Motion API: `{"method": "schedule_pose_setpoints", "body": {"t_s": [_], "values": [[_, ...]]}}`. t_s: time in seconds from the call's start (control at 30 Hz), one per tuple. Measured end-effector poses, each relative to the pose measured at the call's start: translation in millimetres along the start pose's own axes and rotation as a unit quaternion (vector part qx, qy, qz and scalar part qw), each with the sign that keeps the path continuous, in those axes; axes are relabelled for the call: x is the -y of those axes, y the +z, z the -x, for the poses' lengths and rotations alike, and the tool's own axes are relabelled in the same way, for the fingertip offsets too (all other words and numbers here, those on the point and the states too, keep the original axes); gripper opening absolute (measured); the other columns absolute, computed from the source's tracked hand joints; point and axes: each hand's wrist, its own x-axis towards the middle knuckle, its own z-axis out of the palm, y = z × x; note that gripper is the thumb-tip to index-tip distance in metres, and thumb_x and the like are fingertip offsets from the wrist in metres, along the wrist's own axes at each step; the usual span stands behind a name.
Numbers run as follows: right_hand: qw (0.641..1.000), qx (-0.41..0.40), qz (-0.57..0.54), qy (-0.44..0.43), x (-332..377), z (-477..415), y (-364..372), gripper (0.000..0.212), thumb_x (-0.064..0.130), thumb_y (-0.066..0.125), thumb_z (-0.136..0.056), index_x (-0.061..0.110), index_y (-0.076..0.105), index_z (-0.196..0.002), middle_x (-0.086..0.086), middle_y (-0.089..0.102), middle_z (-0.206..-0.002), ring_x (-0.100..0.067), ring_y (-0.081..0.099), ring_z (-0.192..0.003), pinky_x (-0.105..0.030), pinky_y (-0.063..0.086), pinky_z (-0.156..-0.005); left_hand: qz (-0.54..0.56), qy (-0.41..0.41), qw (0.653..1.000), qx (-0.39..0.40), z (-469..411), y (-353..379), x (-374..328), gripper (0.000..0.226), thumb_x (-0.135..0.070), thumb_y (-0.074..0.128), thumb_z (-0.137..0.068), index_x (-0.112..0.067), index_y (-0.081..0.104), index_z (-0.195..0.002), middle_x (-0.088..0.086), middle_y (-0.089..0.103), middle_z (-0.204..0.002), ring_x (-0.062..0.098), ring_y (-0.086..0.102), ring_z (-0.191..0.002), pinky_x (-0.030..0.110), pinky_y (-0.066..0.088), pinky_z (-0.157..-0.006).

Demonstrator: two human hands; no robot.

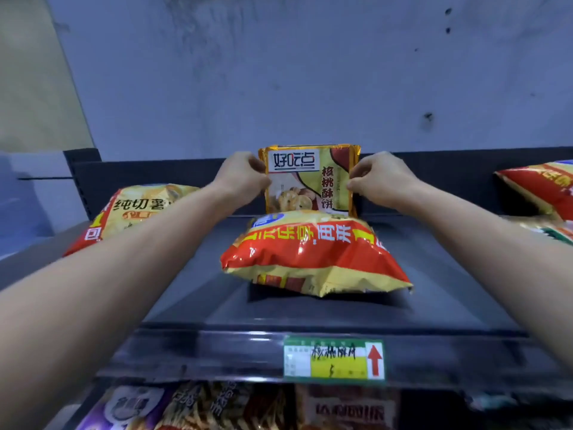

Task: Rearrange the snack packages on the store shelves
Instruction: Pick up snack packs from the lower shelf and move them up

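Note:
A gold biscuit package (310, 180) with Chinese lettering stands upright at the back of the dark top shelf (449, 274). My left hand (245, 175) pinches its left edge and my right hand (376, 178) pinches its right edge. In front of it a red and yellow chip bag (313, 256) lies flat on the shelf, hiding the package's bottom edge.
Another yellow chip bag (133, 212) lies at the left of the shelf, partly behind my left forearm. A red and yellow bag (539, 187) sits at the far right. A green price label (333, 360) hangs on the shelf's front rail. Several snack packs (198, 408) fill the shelf below.

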Motion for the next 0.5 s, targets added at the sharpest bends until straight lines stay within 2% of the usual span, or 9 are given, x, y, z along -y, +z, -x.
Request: {"method": "schedule_pose_setpoints", "body": {"t_s": [0.13, 0.23, 0.33, 0.43, 0.5], "values": [[0.997, 0.002, 0.033, -0.063, 17, 48, -19, 0.018, 0.016, 0.061, -0.087, 0.014, 0.071, -0.102, -0.006, 0.067, -0.110, -0.017, 0.059, -0.097, -0.022, 0.039, -0.075, 0.017, 0.071, 0.996, 0.043, 42, -8, -30, 0.021, -0.004, 0.061, -0.085, -0.007, 0.061, -0.106, 0.016, 0.067, -0.097, 0.025, 0.065, -0.087, 0.046, 0.053, -0.089], [0.994, -0.008, 0.060, -0.092, 32, 91, -37, 0.018, 0.016, 0.061, -0.087, 0.014, 0.072, -0.101, 0.002, 0.068, -0.104, -0.011, 0.059, -0.094, -0.017, 0.039, -0.067, 0.036, 0.138, 0.987, 0.076, 86, -19, -54, 0.017, -0.001, 0.059, -0.086, -0.006, 0.061, -0.102, 0.010, 0.062, -0.082, 0.024, 0.061, -0.079, 0.049, 0.054, -0.086], [0.991, -0.020, 0.073, -0.109, 45, 138, -54, 0.020, 0.018, 0.062, -0.087, 0.014, 0.072, -0.104, 0.004, 0.065, -0.097, -0.008, 0.057, -0.087, -0.009, 0.040, -0.060, 0.041, 0.189, 0.976, 0.104, 134, -32, -66, 0.017, -0.004, 0.061, -0.086, -0.006, 0.062, -0.103, 0.009, 0.064, -0.084, 0.022, 0.063, -0.079, 0.043, 0.056, -0.083], [0.989, -0.035, 0.096, -0.107, 58, 187, -66, 0.019, 0.018, 0.062, -0.087, 0.015, 0.072, -0.103, -0.001, 0.067, -0.096, -0.009, 0.057, -0.084, -0.017, 0.040, -0.061, 0.068, 0.220, 0.964, 0.136, 180, -44, -69, 0.017, -0.006, 0.062, -0.086, -0.007, 0.063, -0.103, 0.006, 0.064, -0.083, 0.018, 0.065, -0.076, 0.037, 0.058, -0.079], [0.989, -0.030, 0.109, -0.099, 63, 219, -72, 0.019, 0.019, 0.062, -0.087, 0.015, 0.073, -0.101, -0.002, 0.069, -0.095, -0.012, 0.060, -0.086, -0.016, 0.041, -0.059, 0.093, 0.224, 0.956, 0.168, 209, -48, -67, 0.017, -0.007, 0.062, -0.087, -0.009, 0.063, -0.103, 0.005, 0.065, -0.085, 0.015, 0.065, -0.074, 0.031, 0.059, -0.077]]}}
